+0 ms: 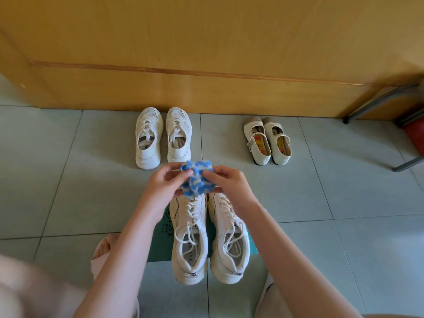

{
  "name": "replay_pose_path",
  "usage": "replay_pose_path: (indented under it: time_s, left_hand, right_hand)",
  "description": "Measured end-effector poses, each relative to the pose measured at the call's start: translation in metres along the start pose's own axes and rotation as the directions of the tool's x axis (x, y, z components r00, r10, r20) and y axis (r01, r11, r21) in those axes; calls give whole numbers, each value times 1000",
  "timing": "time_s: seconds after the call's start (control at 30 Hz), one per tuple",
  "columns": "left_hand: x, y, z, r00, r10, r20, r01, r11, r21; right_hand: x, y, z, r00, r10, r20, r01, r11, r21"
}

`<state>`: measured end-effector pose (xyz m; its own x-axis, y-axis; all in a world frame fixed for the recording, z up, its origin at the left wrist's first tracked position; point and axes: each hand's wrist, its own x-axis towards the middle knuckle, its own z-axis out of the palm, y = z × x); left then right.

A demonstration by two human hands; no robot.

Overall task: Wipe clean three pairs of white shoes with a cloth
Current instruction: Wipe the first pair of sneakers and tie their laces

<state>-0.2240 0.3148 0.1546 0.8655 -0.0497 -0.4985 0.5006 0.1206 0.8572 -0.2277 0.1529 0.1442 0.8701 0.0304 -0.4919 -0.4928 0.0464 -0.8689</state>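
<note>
A bunched blue-and-white cloth (pixel 197 179) is held up between both hands above the floor. My left hand (pixel 164 185) pinches its left side and my right hand (pixel 230 187) pinches its right side. Directly below stands a pair of chunky white lace-up sneakers (pixel 210 239) on a green mat (pixel 160 244), toes pointing away from me. Farther off, by the wall, sits a second pair of white sneakers (pixel 163 136). A small pair of cream strap shoes (pixel 267 140) stands to the right of them.
A yellow wooden wall panel (pixel 206 53) runs across the back. Grey metal chair legs (pixel 378 102) and a red object (pixel 416 136) are at the far right. My knees and a pink slipper (pixel 103 249) flank the near sneakers on the grey tiled floor (pixel 321 203).
</note>
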Motion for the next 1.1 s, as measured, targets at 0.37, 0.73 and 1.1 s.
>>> replay_pose_path:
  time_s: [0.37, 0.73, 1.1]
  left_hand:
    - [-2, -16, 49, 993, -98, -72, 79, 971, -227]
    - [-17, -64, 93, 999, 50, -6, -39, 841, 539]
    - [-29, -98, 114, 988, 45, -148, 99, 553, 827]
  right_hand:
    - [-1, 11, -9, 971, -210, -117, 165, 937, -307]
    - [61, 19, -82, 877, -211, -431, -34, 869, -494]
    - [72, 47, -54, 939, -314, -142, 64, 564, -823]
